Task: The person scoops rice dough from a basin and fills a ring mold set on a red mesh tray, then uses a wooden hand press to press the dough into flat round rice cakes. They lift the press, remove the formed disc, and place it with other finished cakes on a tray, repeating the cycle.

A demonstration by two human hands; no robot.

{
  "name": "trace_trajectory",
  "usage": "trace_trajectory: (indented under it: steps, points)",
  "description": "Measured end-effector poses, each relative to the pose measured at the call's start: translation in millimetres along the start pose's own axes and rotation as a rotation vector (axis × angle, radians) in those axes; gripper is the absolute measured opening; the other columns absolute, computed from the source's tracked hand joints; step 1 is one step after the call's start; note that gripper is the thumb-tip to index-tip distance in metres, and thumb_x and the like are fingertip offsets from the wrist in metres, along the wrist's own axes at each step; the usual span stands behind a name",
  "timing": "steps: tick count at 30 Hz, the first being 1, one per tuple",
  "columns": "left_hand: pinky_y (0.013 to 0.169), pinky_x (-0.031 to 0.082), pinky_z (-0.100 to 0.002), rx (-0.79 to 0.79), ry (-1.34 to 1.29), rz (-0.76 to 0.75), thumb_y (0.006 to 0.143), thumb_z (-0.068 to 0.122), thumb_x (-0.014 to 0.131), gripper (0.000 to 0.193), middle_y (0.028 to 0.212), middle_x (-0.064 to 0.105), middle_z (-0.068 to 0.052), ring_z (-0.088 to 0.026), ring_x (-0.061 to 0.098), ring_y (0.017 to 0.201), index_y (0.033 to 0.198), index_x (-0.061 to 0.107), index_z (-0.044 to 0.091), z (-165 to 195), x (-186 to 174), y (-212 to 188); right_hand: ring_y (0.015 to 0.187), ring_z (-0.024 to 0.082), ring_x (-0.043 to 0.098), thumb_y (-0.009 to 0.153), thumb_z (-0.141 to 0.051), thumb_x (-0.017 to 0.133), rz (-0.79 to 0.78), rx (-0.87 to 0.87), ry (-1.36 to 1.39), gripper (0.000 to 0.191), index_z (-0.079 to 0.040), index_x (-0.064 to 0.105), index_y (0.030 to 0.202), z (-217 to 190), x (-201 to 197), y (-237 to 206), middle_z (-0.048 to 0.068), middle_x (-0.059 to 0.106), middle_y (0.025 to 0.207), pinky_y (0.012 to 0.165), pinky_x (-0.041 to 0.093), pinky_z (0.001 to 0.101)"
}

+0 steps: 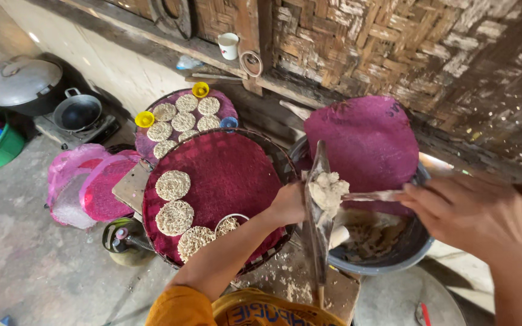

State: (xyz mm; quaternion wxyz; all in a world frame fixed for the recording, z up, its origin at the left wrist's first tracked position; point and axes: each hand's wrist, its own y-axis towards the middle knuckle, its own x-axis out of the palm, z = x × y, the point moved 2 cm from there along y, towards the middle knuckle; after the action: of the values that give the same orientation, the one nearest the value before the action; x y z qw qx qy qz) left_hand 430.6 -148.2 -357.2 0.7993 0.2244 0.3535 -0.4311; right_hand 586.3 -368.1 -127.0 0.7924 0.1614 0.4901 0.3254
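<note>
Gripping an upright wooden press (318, 217) at frame centre, the left hand (288, 205) is seen with fingers curled around it. A lump of pale dough (328, 189) is lodged at the press top. A thin stick (373, 195) touching the dough is pinched by the right hand (469, 211) at the right. Below them, a dark basin (406, 250) of dough is placed. Left of centre, noodle rounds (173, 185) are laid on a red-lined tray (231, 175).
</note>
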Motion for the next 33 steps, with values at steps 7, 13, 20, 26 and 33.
trace_trajectory:
  steps: [7,13,20,26,33]
  points:
    - [0.090,0.056,-0.043,0.133,0.021,-0.027,0.078,0.037,0.074,0.046,0.111,0.074,-0.016,-0.034,0.070,0.103,0.116,0.073,0.011,26,-2,-4,0.066,0.013,0.062,0.087,-0.017,0.069,-0.105,-0.159,0.002,0.003,-0.018,0.071,0.086,-47,37,12,-0.005,0.055,0.069,0.056,0.048,0.0293]
    - [0.093,0.056,-0.040,-0.036,-0.095,-0.057,0.083,0.038,0.072,0.045,0.113,0.073,-0.013,-0.031,0.072,0.103,0.118,0.071,0.009,0,-10,-2,0.057,0.019,0.065,0.078,-0.033,0.079,-0.087,0.053,0.094,0.016,-0.018,0.077,0.083,-15,8,13,-0.003,0.070,0.069,0.047,0.047,0.0343]
    - [0.090,0.057,-0.044,-0.016,-0.139,0.101,0.083,0.036,0.070,0.045,0.112,0.073,-0.019,-0.037,0.071,0.102,0.116,0.071,0.006,-9,-13,-4,0.067,0.018,0.068,0.080,-0.041,0.085,-0.113,0.111,0.074,0.026,-0.016,0.079,0.085,1,2,-14,-0.003,0.073,0.077,0.058,0.051,0.0328]
    - [0.092,0.055,-0.044,-0.041,-0.043,0.016,0.073,0.037,0.074,0.049,0.114,0.071,-0.021,-0.038,0.069,0.105,0.111,0.072,0.005,20,-19,-12,0.058,0.016,0.065,0.083,-0.036,0.081,-0.094,0.023,0.080,0.022,-0.015,0.074,0.080,-18,15,10,-0.002,0.069,0.069,0.050,0.048,0.0320]
    - [0.098,0.055,-0.041,-0.077,-0.003,-0.130,0.079,0.040,0.070,0.048,0.117,0.073,-0.016,-0.033,0.071,0.108,0.115,0.071,0.008,32,-18,-10,0.066,0.016,0.063,0.084,-0.021,0.075,-0.103,-0.077,0.139,0.011,-0.015,0.068,0.079,-52,35,18,-0.003,0.059,0.070,0.058,0.048,0.0328]
